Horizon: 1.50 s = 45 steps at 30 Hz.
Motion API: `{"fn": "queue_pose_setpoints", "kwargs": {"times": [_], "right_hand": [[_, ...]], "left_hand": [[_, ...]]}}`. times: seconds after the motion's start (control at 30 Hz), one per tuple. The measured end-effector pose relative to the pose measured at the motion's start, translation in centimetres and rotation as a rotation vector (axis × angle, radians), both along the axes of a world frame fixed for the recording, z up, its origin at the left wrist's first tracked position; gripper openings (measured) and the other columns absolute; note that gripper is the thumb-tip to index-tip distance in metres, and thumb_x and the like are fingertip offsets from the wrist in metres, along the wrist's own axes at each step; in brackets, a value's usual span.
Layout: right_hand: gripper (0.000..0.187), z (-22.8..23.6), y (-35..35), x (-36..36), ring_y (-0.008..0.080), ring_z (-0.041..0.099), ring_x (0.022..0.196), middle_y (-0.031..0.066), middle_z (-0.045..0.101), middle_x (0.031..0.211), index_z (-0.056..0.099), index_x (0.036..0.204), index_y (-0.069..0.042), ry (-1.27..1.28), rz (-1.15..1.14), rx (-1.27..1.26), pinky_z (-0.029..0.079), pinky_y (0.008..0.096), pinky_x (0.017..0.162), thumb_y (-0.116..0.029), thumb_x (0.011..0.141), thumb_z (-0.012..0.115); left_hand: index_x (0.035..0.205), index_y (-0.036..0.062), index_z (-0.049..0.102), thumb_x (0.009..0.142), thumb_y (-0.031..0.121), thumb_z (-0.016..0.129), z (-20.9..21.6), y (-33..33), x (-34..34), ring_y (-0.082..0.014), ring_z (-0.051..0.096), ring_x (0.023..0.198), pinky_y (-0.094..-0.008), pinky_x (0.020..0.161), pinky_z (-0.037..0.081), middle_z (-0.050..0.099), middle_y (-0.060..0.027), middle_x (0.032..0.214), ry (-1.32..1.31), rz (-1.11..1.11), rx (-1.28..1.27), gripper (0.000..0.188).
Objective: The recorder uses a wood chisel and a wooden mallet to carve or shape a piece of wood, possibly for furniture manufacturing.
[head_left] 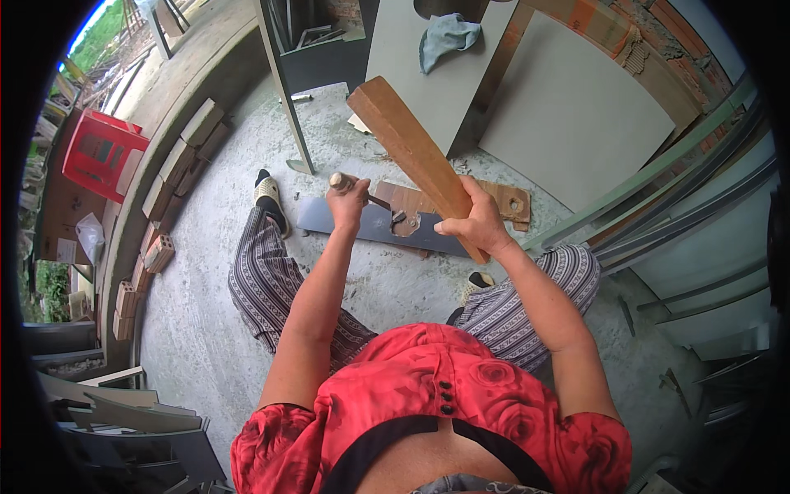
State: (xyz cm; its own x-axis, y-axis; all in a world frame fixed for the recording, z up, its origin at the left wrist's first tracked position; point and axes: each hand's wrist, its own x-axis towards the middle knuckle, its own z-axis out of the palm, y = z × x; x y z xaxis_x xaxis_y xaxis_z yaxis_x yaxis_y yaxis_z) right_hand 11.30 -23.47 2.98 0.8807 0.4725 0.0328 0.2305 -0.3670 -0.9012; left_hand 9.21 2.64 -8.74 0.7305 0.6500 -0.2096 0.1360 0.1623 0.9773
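Note:
My left hand (349, 202) is closed around the wooden handle of a chisel (338, 180), its dark shaft slanting down to the right. The tip comes close to a rough, chipped-looking patch with a small dark piece (398, 218) on it. That patch is at a dark grey board (341, 219) lying flat on the floor. A brown wooden board (496, 198) with a round hole near its right end lies along the grey one's far side. In my right hand (483, 221) is a thick, long wooden block (407, 146), gripped near its lower end and tilted up to the left above the boards.
Large grey panels (568, 107) lean at the back, one with a blue-grey cloth (447, 41) on it. Bricks (176, 165) line a ledge at left, near a red plastic stool (103, 155). Long curved-looking strips (691, 198) stand at right. Panel offcuts (136, 440) pile up lower left.

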Motion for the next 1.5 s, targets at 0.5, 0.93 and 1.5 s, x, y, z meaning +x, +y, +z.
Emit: {"fn": "queue_pose_setpoints", "kwargs": {"times": [0.5, 0.93, 1.5], "right_hand": [[0.074, 3.9, 2.0, -1.9, 0.0308, 0.065, 0.093, 0.0163, 0.064, 0.101, 0.044, 0.125, -0.01, -0.338, 0.14, 0.286, 0.051, 0.0379, 0.078, -0.029, 0.061, 0.077], [0.071, 3.6, 2.4, -1.9, 0.0263, 0.062, 0.09, 0.0145, 0.061, 0.104, 0.046, 0.121, -0.006, -0.251, 0.135, 0.074, 0.049, 0.0379, 0.078, -0.022, 0.059, 0.077], [0.068, 0.2, -0.4, -0.1, 0.0384, 0.063, 0.084, 0.0203, 0.065, 0.089, 0.049, 0.111, -0.007, -0.083, 0.026, -0.143, 0.049, 0.0425, 0.074, -0.03, 0.053, 0.075]], "left_hand": [[0.079, 0.0054, 0.059, 0.072, 0.012, 0.074, -3.2, -1.8, -1.1, -0.01, 0.06, 0.07, -0.0281, 0.066, 0.049, 0.064, -0.0013, 0.072, -0.055, -0.153, 0.279, 0.017], [0.09, 0.0031, 0.063, 0.074, 0.009, 0.071, -2.8, -2.4, -1.2, -0.0108, 0.063, 0.075, -0.0289, 0.069, 0.051, 0.069, -0.0048, 0.083, -0.039, -0.188, 0.248, 0.019], [0.076, 0.0087, 0.056, 0.073, 0.004, 0.073, -1.2, -2.1, 0.0, -0.0124, 0.059, 0.062, -0.027, 0.05, 0.051, 0.057, -0.0003, 0.066, -0.115, 0.026, -0.138, 0.018]]}}
